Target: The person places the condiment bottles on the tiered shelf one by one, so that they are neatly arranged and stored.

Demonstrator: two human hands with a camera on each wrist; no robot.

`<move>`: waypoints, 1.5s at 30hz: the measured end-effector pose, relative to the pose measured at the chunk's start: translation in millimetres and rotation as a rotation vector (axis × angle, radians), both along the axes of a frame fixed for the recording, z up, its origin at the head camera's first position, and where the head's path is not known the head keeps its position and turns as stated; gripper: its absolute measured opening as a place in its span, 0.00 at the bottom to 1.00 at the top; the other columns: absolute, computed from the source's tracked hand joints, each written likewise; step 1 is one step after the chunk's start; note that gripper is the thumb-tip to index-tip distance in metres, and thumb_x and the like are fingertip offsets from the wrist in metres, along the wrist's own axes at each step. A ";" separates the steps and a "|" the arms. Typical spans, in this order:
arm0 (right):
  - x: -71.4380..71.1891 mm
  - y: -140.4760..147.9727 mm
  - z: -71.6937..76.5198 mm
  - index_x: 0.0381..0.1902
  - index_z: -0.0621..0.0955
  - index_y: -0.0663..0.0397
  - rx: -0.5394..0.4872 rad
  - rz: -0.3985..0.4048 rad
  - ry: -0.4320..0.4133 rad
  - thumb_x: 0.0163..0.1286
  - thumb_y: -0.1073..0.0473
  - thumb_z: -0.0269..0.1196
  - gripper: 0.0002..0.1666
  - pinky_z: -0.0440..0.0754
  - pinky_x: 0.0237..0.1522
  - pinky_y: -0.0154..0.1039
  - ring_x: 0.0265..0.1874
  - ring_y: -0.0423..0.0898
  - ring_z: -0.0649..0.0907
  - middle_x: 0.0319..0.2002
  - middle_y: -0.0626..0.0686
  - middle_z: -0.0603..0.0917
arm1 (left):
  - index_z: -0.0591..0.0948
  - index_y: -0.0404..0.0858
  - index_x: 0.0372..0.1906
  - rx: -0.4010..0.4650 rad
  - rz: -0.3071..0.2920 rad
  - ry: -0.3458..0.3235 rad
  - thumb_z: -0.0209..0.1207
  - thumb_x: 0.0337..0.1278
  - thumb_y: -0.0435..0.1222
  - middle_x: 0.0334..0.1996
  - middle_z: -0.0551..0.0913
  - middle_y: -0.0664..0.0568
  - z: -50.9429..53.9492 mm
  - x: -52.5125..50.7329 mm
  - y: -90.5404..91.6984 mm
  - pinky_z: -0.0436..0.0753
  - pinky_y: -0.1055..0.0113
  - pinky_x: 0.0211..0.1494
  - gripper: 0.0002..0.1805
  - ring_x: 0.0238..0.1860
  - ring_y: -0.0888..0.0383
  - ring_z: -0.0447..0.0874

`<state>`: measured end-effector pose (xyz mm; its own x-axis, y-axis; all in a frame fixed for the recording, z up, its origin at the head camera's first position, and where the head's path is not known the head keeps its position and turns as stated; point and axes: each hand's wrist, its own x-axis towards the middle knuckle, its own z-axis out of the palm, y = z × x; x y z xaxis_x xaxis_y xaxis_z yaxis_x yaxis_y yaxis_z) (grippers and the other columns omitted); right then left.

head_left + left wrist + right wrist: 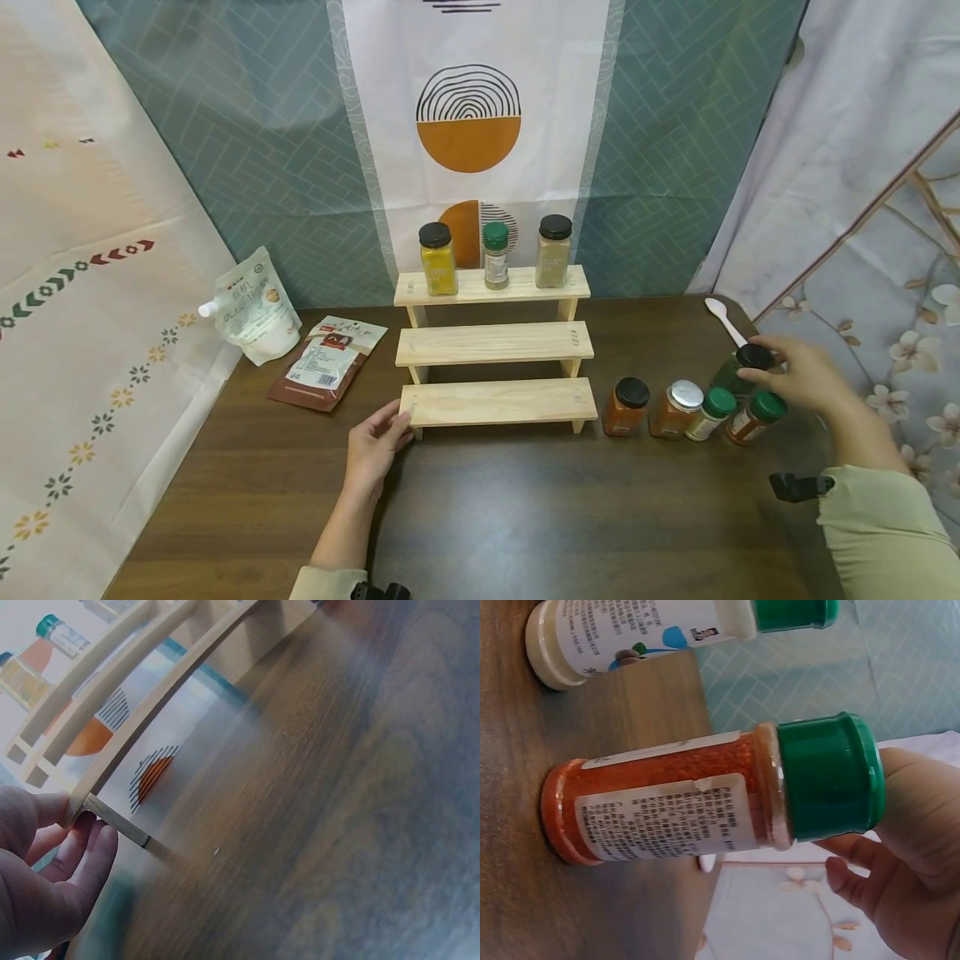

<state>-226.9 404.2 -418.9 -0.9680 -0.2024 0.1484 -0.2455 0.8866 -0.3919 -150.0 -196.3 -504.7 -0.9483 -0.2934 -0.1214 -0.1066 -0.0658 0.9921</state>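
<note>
My left hand [372,446] pinches the left end of the lowest step of a three-step wooden rack [498,402], thumb on top and fingers beneath, as the left wrist view also shows. At the far right, my right hand [798,375] holds a black-lidded spice jar with dark green contents [726,377] by its lid. In the right wrist view a green-capped shaker of red spice [667,799] stands in front of that hand and hides the held jar. Along the rack's top step stand a yellow spice jar [439,268], a small green-capped shaker [496,265] and a beige spice jar [552,260].
Right of the rack stand a black-lidded orange-red jar [624,414], a silver-lidded jar [670,417] and a pale green-capped shaker [705,423]. A white spoon [723,318] lies behind the right hand. A spouted pouch [258,312] and a brown packet [327,367] are at left.
</note>
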 end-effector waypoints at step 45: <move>-9.2 -104.6 48.5 0.50 0.84 0.61 -0.171 0.035 0.301 0.59 0.48 0.76 0.28 0.72 0.32 0.46 0.32 0.53 0.80 0.36 0.58 0.84 | 0.75 0.23 0.64 -0.027 -0.015 0.005 0.61 0.69 0.28 0.40 0.83 0.43 5.5 2.9 1.6 0.89 0.67 0.46 0.22 0.35 0.63 0.85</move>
<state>-236.1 299.6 -370.4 -0.8688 -0.1819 0.4605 -0.4012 0.8037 -0.4394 -147.1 -194.7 -499.3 -0.9530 -0.2826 -0.1091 -0.1025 -0.0379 0.9940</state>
